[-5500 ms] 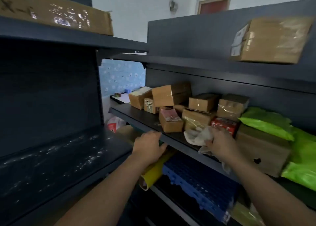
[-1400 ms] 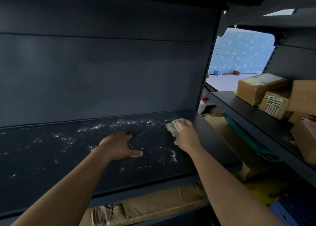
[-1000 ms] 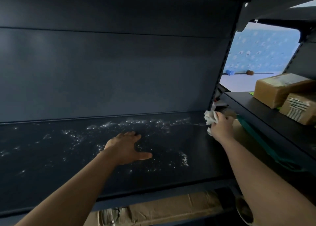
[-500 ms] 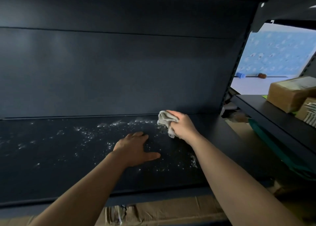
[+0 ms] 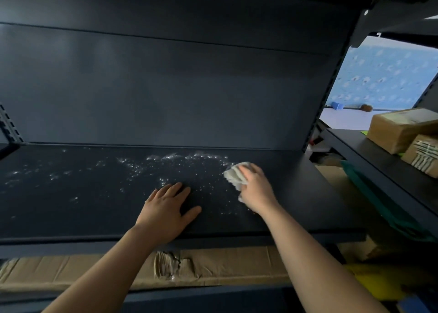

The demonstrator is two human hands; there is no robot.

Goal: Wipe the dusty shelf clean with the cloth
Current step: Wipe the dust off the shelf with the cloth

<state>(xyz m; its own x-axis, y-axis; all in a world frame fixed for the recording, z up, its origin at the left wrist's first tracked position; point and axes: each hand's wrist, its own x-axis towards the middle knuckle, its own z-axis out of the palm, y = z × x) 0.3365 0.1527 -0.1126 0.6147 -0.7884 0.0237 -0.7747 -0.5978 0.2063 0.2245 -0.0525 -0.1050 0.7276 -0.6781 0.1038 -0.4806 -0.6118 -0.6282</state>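
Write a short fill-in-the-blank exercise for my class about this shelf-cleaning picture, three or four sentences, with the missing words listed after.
1. The right hand holds a crumpled ____ against the dark shelf.
2. The left hand lies ____ on the shelf, holding nothing.
3. The white dust lies mostly to the ____ of the cloth.
4. Under the shelf lies flattened ____.

Missing words: cloth; flat; left; cardboard

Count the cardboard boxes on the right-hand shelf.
2 in view: a plain box further back, and a box with striped tape in front of it at the frame's edge. More may lie beyond the frame.
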